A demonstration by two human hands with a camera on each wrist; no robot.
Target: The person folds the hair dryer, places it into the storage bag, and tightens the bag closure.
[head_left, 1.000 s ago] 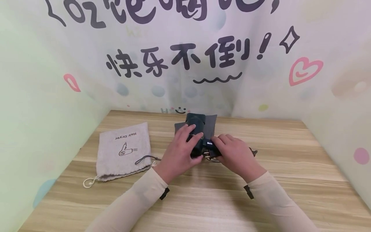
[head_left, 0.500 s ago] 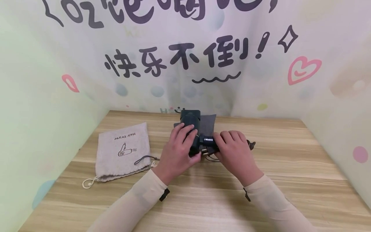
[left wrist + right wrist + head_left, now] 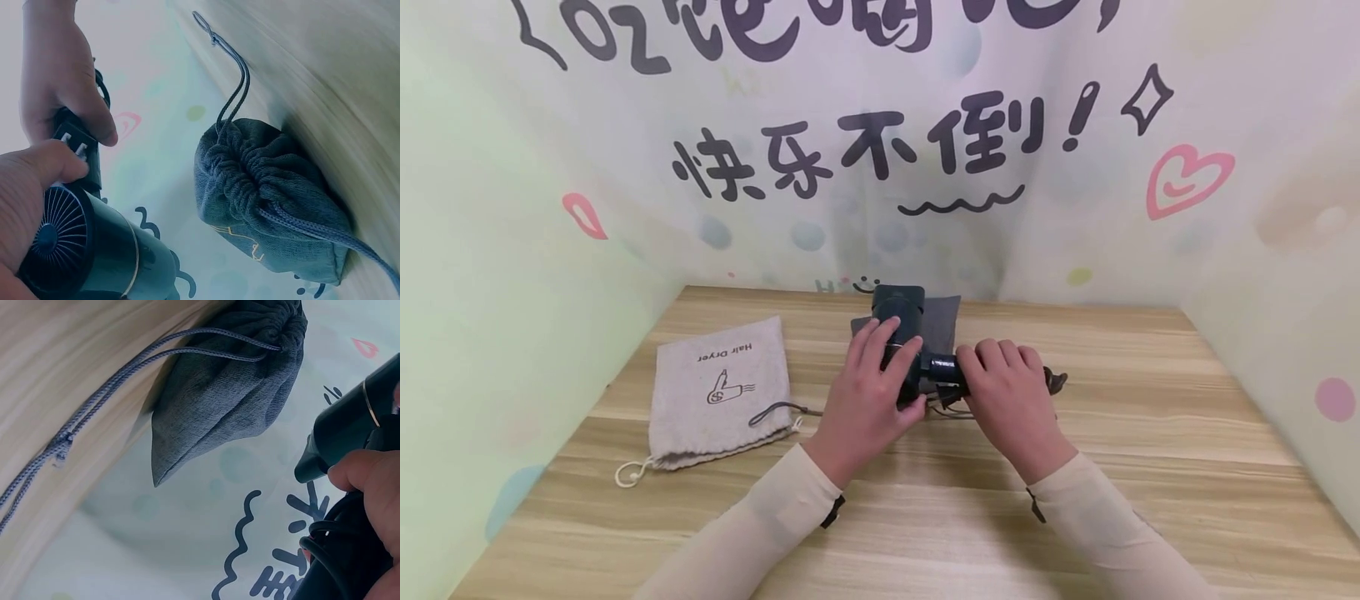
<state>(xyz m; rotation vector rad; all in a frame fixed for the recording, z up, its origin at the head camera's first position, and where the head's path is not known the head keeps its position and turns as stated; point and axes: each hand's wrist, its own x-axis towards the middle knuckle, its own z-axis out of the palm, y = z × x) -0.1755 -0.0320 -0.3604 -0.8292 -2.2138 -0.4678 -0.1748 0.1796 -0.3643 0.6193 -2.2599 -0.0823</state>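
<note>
A dark green hair dryer (image 3: 898,308) is held above the dark grey drawstring pouch (image 3: 942,321) in the middle of the table. My left hand (image 3: 868,392) grips its barrel, the thumb lying near the ribbed air inlet (image 3: 62,234) in the left wrist view. My right hand (image 3: 1011,387) grips the handle (image 3: 942,367) together with the folded black cord (image 3: 331,534). The plug (image 3: 78,150), two prongs showing, sits against the handle between both hands. Standing bunched at its neck, the pouch (image 3: 269,200) is apart from both hands in the left wrist view.
A light grey drawstring bag (image 3: 718,392) printed "Hair Dryer" lies flat on the left of the wooden table (image 3: 1150,400). The pouch's cord loop (image 3: 771,410) trails toward this bag. A printed cloth backdrop (image 3: 820,225) rises behind the table's far edge.
The hair dryer has shifted slightly left and its handle has turned more into view. My right hand has moved a little right along the handle, and the plug has turned.
</note>
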